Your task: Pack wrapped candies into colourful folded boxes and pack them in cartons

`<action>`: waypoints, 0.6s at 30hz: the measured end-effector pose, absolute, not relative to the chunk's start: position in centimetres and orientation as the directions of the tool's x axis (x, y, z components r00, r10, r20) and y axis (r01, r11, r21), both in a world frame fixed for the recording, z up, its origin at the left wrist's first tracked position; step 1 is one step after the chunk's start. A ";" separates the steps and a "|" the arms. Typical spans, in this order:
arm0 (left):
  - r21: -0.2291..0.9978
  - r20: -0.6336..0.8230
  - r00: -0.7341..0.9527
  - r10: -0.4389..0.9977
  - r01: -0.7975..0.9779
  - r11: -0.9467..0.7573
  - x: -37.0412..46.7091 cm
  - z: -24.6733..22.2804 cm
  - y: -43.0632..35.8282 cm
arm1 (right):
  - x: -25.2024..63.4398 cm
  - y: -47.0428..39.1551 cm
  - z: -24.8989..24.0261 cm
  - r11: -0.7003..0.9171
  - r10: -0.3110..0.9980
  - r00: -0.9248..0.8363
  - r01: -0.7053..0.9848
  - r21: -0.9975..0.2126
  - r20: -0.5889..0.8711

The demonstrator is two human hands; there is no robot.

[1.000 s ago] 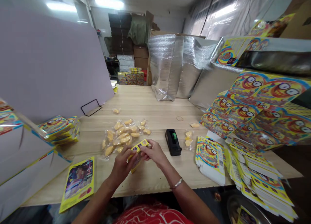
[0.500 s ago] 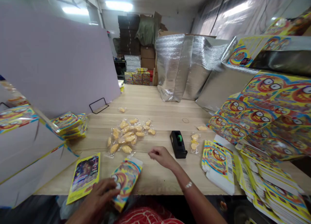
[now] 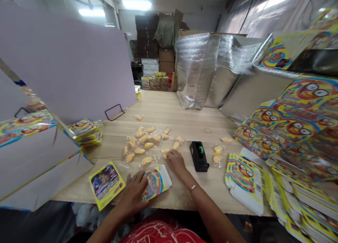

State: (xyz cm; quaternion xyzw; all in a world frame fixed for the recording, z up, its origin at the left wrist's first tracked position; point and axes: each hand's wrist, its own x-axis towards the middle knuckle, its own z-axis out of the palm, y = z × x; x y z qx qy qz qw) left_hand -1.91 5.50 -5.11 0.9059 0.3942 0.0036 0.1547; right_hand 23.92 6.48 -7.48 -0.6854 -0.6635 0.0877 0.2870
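My left hand (image 3: 137, 186) lies over a yellow printed carton (image 3: 155, 182), gripping it near the table's front edge. The carton's white end flap points right. My right hand (image 3: 176, 161) is just beyond that flap, fingertips pinched at a small yellow wrapped cookie (image 3: 166, 151). Two more wrapped cookies (image 3: 176, 144) lie just above this hand. A loose cluster of wrapped cookies (image 3: 144, 139) spreads left of them. A yellow-bordered printed card (image 3: 107, 184) rests left of my left hand. Right of my right hand stands a black tape dispenser (image 3: 199, 157) with green inside.
Flat printed cartons (image 3: 244, 179) are stacked at the right, below a tall pile of cartons (image 3: 293, 123). A few wrapped cookies (image 3: 218, 154) lie beyond the dispenser. Silver foil-lined bags (image 3: 194, 70) stand at the back. A large white box (image 3: 39, 155) is at the left.
The carton has turned and moved right and up the table with my left hand. My right hand has reached the wrapped cookies, and some lie apart from the cluster. The card has shifted.
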 end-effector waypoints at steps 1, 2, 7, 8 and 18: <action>0.329 -0.125 0.721 0.681 0.678 -0.658 -1.9 -5.2 6.1 | 24.8 4.7 -7.6 0.023 0.955 0.132 0.862 -0.507 0.267; 0.367 -0.131 0.745 0.654 0.649 -0.666 -2.0 -5.4 6.7 | 25.4 2.9 -7.7 0.016 0.949 0.147 0.859 -0.511 0.277; 0.430 -0.063 0.813 0.579 0.546 -0.719 -2.7 -6.5 8.5 | 23.7 -2.1 -8.0 0.281 0.932 -0.096 0.800 -0.530 0.350; 0.437 -0.048 0.823 0.567 0.528 -0.729 -2.8 -6.6 8.6 | 23.1 -2.3 -8.0 0.328 0.930 -0.170 0.784 -0.527 0.326; 0.381 0.007 0.855 0.519 0.478 -0.792 -3.1 -7.1 8.4 | 20.8 -2.5 -7.9 0.039 0.995 -0.099 0.484 -0.874 -0.010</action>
